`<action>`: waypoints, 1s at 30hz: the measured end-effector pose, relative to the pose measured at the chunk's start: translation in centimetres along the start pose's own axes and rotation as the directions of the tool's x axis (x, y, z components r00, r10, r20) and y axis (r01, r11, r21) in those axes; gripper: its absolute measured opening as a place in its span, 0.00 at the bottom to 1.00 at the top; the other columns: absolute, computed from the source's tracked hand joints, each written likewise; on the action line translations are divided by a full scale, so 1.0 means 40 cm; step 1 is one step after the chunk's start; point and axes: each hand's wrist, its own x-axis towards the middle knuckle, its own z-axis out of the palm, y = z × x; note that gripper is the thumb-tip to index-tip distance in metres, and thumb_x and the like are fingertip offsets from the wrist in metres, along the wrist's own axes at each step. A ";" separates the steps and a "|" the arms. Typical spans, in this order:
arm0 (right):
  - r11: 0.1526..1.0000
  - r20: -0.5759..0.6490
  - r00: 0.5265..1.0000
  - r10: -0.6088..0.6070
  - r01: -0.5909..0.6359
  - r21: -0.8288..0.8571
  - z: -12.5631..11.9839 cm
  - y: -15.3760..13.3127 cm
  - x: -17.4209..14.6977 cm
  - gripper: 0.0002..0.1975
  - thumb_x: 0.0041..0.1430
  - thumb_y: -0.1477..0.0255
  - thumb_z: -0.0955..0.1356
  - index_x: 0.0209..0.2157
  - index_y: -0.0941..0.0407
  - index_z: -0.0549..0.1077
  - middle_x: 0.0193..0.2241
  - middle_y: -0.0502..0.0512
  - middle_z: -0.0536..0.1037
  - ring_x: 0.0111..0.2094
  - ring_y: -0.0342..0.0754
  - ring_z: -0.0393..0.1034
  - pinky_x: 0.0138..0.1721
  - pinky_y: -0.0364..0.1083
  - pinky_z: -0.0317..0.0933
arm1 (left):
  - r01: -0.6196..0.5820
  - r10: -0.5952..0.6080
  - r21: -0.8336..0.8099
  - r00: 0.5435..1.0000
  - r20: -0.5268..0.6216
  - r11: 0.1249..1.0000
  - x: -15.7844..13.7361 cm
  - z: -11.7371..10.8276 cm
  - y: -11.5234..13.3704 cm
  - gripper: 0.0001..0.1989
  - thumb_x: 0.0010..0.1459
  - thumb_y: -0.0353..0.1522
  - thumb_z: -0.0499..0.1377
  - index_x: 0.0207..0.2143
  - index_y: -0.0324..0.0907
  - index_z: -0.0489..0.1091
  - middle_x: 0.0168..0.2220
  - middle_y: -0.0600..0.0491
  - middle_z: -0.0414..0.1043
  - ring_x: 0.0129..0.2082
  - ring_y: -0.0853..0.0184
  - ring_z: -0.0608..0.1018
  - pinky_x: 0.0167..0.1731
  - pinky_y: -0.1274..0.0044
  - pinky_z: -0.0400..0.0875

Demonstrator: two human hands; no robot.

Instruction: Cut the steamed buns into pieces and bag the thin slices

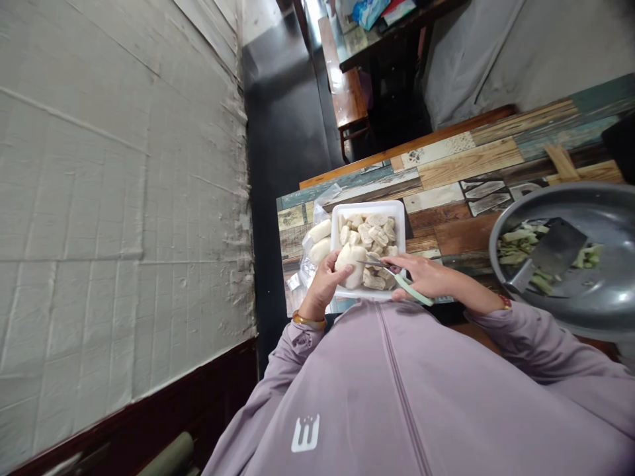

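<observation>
- My left hand [323, 285] comes in from the lower left, the forearm angled up and away from me, thumb laid across the near side of a pale roll [351, 259] and the palm against its left edge; it is grasping the roll.
- My right hand [425, 274] reaches in from the right, forearm nearly level across the table [471, 162], and grips scissors [411, 291] with light green handles, the blades pointing left to the roll.
- The roll sits above the left part of a white tray [401, 228], over cut pieces [377, 231] heaped inside.
- My left fingertips are mostly hidden behind the roll, and my right fingers partly cover the scissors. I cannot tell whether the blades cut into the roll or only touch it.
- Left of the tray, whole rolls [320, 250] lie in a clear plastic bag [327, 196]; my left hand and the tray hide part of them.
- At my right, a metal bowl [612, 264] is cut off by the picture's edge. A cleaver [560, 246] rests in it, covering some pale green chopped pieces [513, 248], too small to name.
- A dark object [620, 147] at the far right edge is also cut off and unclear.
</observation>
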 end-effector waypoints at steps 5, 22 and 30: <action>1.000 0.094 0.995 0.017 -0.018 0.016 -0.028 -0.003 0.005 0.44 0.48 0.55 0.76 0.64 0.57 0.66 0.49 0.63 0.76 0.48 0.58 0.73 0.49 0.52 0.66 | 0.015 -0.016 0.040 1.000 0.025 0.999 -0.003 0.020 0.010 0.30 0.47 0.43 0.71 0.51 0.41 0.74 0.47 0.47 0.78 0.47 0.56 0.78 0.47 0.70 0.73; 0.996 -0.084 0.996 -0.037 0.044 0.084 0.041 0.018 -0.028 0.27 0.60 0.58 0.70 0.54 0.60 0.77 0.47 0.63 0.82 0.48 0.63 0.76 0.48 0.52 0.69 | 0.081 -0.081 -0.001 0.996 0.049 0.997 -0.011 0.034 0.007 0.28 0.49 0.44 0.70 0.49 0.39 0.75 0.43 0.47 0.79 0.41 0.57 0.80 0.42 0.71 0.74; 1.000 -0.091 0.996 0.015 -0.014 0.017 0.042 0.022 -0.048 0.30 0.55 0.59 0.73 0.56 0.61 0.75 0.51 0.67 0.79 0.50 0.64 0.75 0.50 0.55 0.68 | 0.073 -0.074 0.043 0.997 0.023 0.996 -0.014 0.027 0.000 0.28 0.46 0.44 0.71 0.47 0.38 0.76 0.42 0.47 0.79 0.41 0.58 0.79 0.41 0.72 0.73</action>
